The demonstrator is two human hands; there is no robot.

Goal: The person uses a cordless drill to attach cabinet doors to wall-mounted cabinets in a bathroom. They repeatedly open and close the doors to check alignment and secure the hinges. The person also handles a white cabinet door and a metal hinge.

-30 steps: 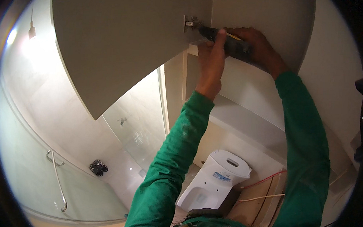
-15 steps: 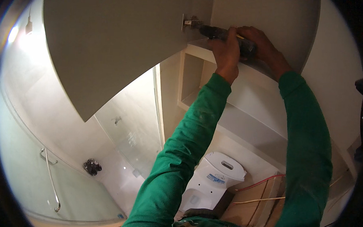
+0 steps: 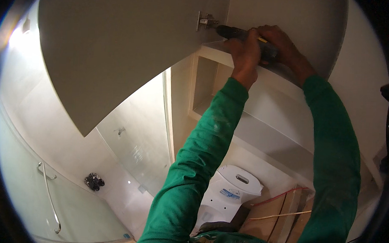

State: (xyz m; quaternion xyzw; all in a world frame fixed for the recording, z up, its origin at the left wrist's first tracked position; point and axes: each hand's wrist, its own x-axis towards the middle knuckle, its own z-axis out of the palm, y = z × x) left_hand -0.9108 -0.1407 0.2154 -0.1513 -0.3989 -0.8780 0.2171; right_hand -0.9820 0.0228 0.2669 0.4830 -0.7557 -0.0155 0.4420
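- Bathroom, overhead work: both arms in green sleeves reach up to a wall cabinet (image 3: 264, 81) above the toilet (image 3: 230, 195).
- Right hand (image 3: 283, 45) is clenched around the body of the dark power screwdriver (image 3: 244, 35); a yellow detail shows at the grip.
- Left hand (image 3: 244, 54) is wrapped around the tool just ahead of the right one, steadying it from below. Both fists are closed on the same tool.
- Screwdriver lies roughly horizontal, nose pointing to my left, tip at the metal hinge (image 3: 205, 21). I can't tell whether the bit sits in a screw head; too small.
- Hinge plate sits on the inside face of the grey cabinet door (image 3: 119, 54), near its top corner next to the carcass edge. Door is swung open and fills the upper left of the view.
- Progress, my read: door hangs on the carcass and the hinge looks mounted, so hanging is done. What's left looks like driving or adjusting at this hinge. Any other hinge is out of view, status unknown.
- Under the cabinet: open niche shelving (image 3: 204, 83) in light panels.
- Further down: glass shower screen (image 3: 133, 149) with a chrome handle (image 3: 48, 193), a dark floor drain (image 3: 93, 181), wood boards (image 3: 281, 214) with red and yellow cords beside the toilet.
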